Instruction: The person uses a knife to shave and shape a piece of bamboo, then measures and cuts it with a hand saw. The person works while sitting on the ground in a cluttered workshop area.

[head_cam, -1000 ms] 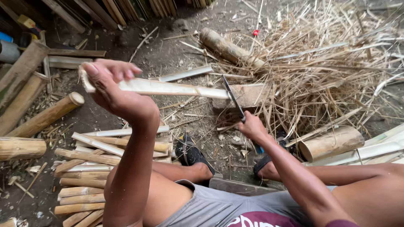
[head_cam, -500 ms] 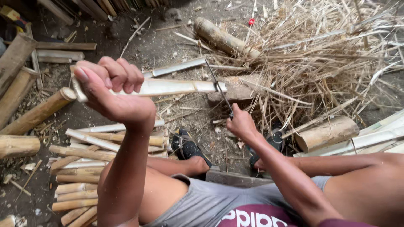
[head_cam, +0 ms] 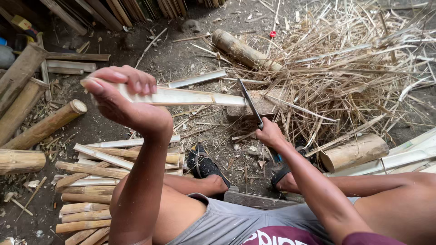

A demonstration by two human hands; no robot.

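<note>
Two hands at work: left hand (head_cam: 125, 97) grips one end of a pale split bamboo strip (head_cam: 190, 96), held level above the dirt ground (head_cam: 136, 59). Right hand (head_cam: 269, 133) is fisted on a knife (head_cam: 250, 103), its blade meeting the strip's far end, near a straw heap (head_cam: 345, 68); cut bamboo slats (head_cam: 109, 172) lie stacked below the left arm.

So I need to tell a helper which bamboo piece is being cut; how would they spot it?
Start at the big heap of dry shavings on the right. At its left edge a knife bites into a pale split bamboo strip. Unlike the strips stacked on the ground, it is held in the air by the left hand.
</note>
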